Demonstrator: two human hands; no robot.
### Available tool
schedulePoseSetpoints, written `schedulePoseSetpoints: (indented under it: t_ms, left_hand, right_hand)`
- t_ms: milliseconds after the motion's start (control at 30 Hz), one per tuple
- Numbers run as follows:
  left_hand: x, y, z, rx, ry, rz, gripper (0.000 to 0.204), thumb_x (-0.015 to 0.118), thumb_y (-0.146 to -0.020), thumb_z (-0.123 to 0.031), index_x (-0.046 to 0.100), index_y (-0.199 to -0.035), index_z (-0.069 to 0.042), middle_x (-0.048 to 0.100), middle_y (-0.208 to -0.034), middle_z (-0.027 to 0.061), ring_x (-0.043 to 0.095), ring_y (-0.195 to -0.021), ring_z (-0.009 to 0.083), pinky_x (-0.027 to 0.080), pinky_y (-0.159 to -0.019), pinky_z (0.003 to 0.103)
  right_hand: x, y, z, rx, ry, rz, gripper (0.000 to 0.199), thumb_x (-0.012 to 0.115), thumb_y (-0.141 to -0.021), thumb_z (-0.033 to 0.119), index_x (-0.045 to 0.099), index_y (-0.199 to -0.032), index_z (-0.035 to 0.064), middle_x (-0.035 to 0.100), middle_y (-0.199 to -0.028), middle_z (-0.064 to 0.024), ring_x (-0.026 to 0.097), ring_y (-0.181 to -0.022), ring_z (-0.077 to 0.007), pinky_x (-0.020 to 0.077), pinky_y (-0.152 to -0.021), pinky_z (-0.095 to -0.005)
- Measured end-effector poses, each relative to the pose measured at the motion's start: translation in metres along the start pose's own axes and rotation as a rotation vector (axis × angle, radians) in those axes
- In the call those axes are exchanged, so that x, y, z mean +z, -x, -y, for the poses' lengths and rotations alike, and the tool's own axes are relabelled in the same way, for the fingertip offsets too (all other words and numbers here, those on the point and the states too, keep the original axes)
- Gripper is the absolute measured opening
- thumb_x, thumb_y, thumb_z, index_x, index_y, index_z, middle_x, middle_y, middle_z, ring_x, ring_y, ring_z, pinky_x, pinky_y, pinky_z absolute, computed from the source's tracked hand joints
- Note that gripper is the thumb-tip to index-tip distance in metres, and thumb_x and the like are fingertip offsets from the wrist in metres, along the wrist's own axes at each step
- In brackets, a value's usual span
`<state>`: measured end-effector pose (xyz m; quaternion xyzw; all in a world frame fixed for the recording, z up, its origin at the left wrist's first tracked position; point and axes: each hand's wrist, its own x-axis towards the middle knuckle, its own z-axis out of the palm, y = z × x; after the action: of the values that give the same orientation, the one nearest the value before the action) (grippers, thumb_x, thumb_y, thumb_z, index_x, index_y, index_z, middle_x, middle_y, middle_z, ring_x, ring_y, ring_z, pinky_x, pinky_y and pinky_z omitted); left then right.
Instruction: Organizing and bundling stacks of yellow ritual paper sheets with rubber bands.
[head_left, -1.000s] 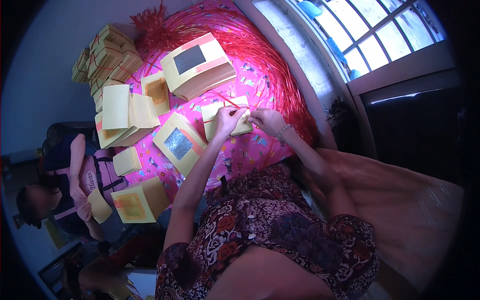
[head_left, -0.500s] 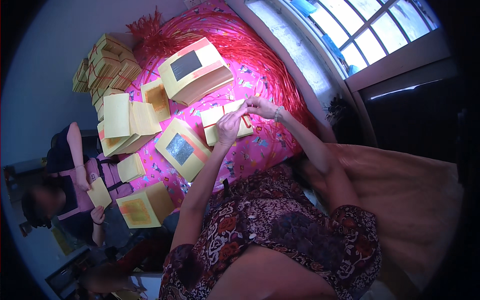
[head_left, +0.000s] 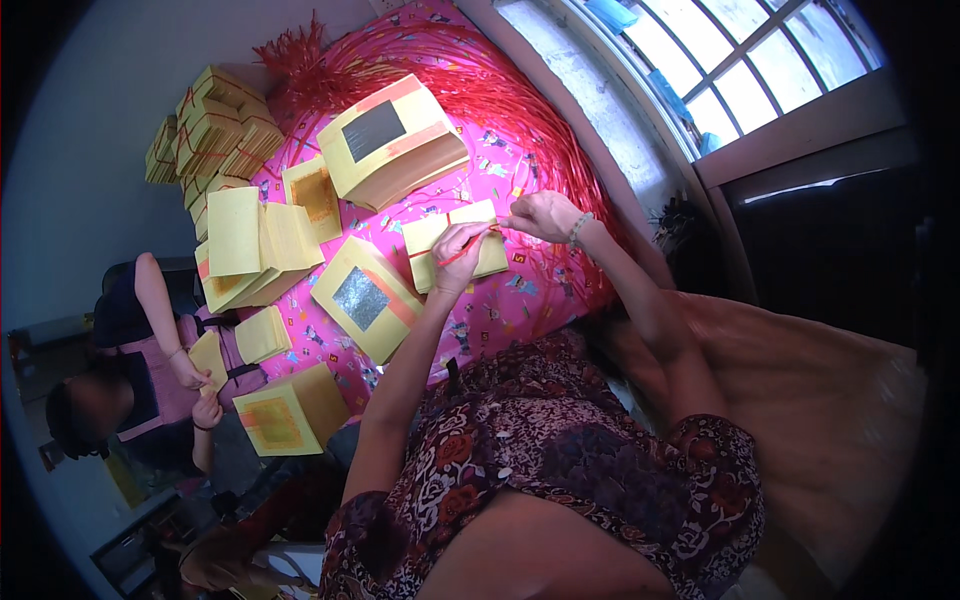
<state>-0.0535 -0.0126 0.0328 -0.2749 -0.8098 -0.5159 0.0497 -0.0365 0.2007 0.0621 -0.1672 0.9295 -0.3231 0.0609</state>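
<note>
We see red ribbon (head_left: 419, 254) crossing the paper bundle (head_left: 428, 236) on the bench (head_left: 500, 312); left hand (head_left: 459, 256) and right hand (head_left: 546, 217), fingers pinching ribbon, seem mid-knot; tied bundles (head_left: 208, 135) stand far left; loose stacks (head_left: 412, 160) remain

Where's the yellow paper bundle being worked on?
The yellow paper bundle lies upper-centre in the head view, on the pink tablecloth, partly under the left hand, heaped red strands to its right.

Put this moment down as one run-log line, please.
Left hand: holds thin red plastic strand | Right hand: curled beside that strand | Below hands: flat rectangular yellow paper bundle, red-banded | Underneath: pink patterned table covering
</note>
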Motion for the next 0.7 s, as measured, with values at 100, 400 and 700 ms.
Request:
schedulePoseSetpoints:
  t_ms: [100, 400, 700]
  left_hand:
    - [-0.003, 0.002, 0.001, 0.023, -0.025, 0.007, 0.009, 0.07, -0.074, -0.003, 0.068, -0.083, -0.005, 0.067, -0.084, 0.0074, 0.062, -0.08, 0.0216, 0.049, -0.072, 0.032]
    - [-0.02, 0.022, 0.006, -0.044, -0.358, -0.039, 0.006, 0.07, -0.074, -0.014, 0.065, -0.076, -0.012, 0.056, -0.083, 0.0004, 0.049, -0.089, 0.0209, 0.033, -0.081, 0.037]
    - [-0.026, 0.016, 0.006, -0.182, -0.375, 0.001, 0.007, 0.069, -0.075, -0.018, 0.064, -0.076, -0.013, 0.057, -0.084, 0.0004, 0.048, -0.088, 0.0218, 0.033, -0.081, 0.038]
  right_hand:
    - [0.006, 0.003, -0.003, 0.109, -0.105, 0.081, 0.043, 0.054, -0.087, 0.042, 0.058, -0.073, 0.0011, 0.058, -0.067, -0.0192, 0.06, -0.065, -0.0359, 0.0474, -0.061, -0.0449]
    - [0.047, 0.029, -0.024, 0.22, -0.192, -0.058, 0.036, 0.057, -0.088, 0.034, 0.053, -0.072, 0.002, 0.051, -0.063, -0.0165, 0.053, -0.06, -0.0325, 0.0413, -0.057, -0.0425]
    - [0.061, 0.03, -0.025, 0.391, -0.286, -0.023, 0.037, 0.054, -0.087, 0.042, 0.063, -0.084, 0.0067, 0.06, -0.073, -0.0176, 0.06, -0.069, -0.0337, 0.0463, -0.063, -0.0434]
